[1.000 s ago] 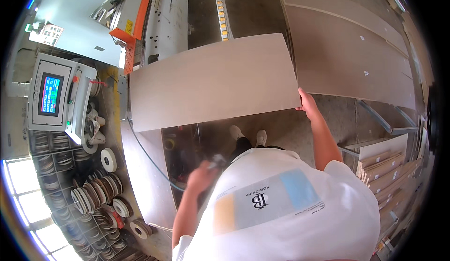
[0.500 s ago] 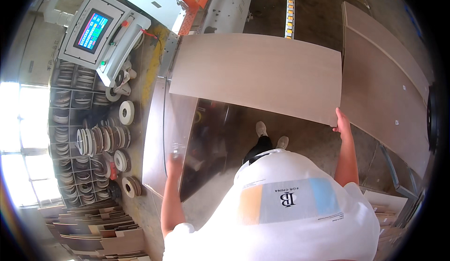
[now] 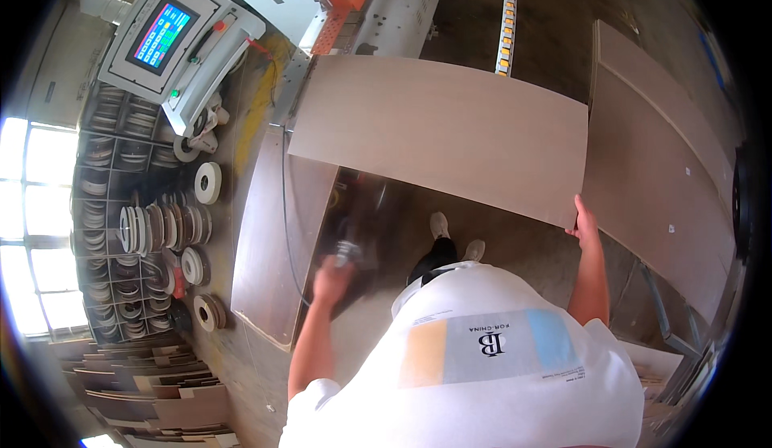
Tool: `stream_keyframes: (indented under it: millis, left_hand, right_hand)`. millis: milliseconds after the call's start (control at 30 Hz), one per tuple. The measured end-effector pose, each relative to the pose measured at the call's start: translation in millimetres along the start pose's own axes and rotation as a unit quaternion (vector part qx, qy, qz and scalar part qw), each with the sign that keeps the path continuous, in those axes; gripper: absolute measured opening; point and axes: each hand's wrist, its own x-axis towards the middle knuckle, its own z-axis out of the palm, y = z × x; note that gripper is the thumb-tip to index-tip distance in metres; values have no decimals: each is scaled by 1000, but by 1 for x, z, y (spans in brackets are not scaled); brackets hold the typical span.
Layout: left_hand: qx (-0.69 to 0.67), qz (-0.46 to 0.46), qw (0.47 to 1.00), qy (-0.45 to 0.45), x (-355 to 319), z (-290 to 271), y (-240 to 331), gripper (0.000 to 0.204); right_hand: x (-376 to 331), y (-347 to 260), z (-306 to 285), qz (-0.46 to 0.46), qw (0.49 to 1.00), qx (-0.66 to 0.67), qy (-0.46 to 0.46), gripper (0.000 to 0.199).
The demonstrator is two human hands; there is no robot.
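Observation:
A large beige board (image 3: 442, 126) spans the middle of the view, its left end at the machine. My right hand (image 3: 586, 224) is closed on its near right corner. Off the board's near edge, my left hand (image 3: 330, 281) grips a small silver tool (image 3: 347, 252), blurred by motion; it looks like an air blow gun. A thin grey hose (image 3: 288, 223) hangs down toward that hand. Under the hose lies the pale top of a worktable (image 3: 273, 239), close to my left hand.
The edge-banding machine (image 3: 386, 22) stands ahead, with a control panel (image 3: 165, 34) at far left. A roller track (image 3: 507, 22) runs beyond the board. More boards (image 3: 651, 158) are stacked at right. Rolls of edging tape (image 3: 165, 227) fill the left, above board offcuts (image 3: 153, 392).
My left hand has moved right with the tool, from over the worktable to past its edge. My right hand stays on the board's corner, and the view has shifted slightly.

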Motion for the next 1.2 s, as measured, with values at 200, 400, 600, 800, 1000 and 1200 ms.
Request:
stream_keyframes:
  millis: [200, 400, 600, 800, 1000, 1200]
  left_hand:
    - [-272, -156, 931, 185, 79, -23, -103, 32]
    - [-488, -163, 846, 140, 112, -6, 28, 24]
    - [-114, 171, 959, -198, 102, 95, 69, 27]
    - [66, 231, 913, -330, 57, 46, 108, 44]
    - [-281, 75, 935, -205, 95, 30, 63, 17]
    - [-516, -35, 856, -17, 138, 50, 113, 32]
  right_hand:
    - [11, 4, 7, 1, 1000, 26, -16, 58]
    - [-16, -18, -5, -5, 1000, 14, 1, 55]
    - [-22, -29, -9, 1, 1000, -17, -16, 58]
    - [-19, 3, 8, 14, 999, 33, -21, 55]
    - [32, 86, 6, -23, 999, 31, 17, 61]
    - [8, 56, 27, -18, 997, -62, 39, 68]
